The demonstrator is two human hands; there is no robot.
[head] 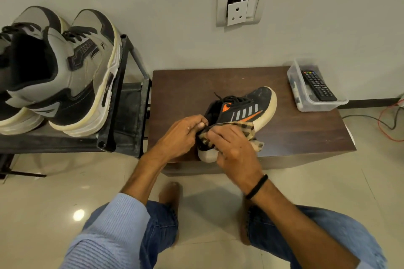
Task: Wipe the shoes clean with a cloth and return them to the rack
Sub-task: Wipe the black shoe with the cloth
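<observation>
On the left, the grey pair (54,72) sits on the rack (109,137); whether I've wiped it I can't tell. My left hand (181,135) pinches the heel collar of the black-and-orange shoe (244,111), which lies on the worktop (295,133). My right hand (234,148) presses the patterned cloth (249,130) against its side. This one needs finishing and returning to the rack, I judge. Far right, a tub (314,105) with a remote (318,85) stands clear of me.
</observation>
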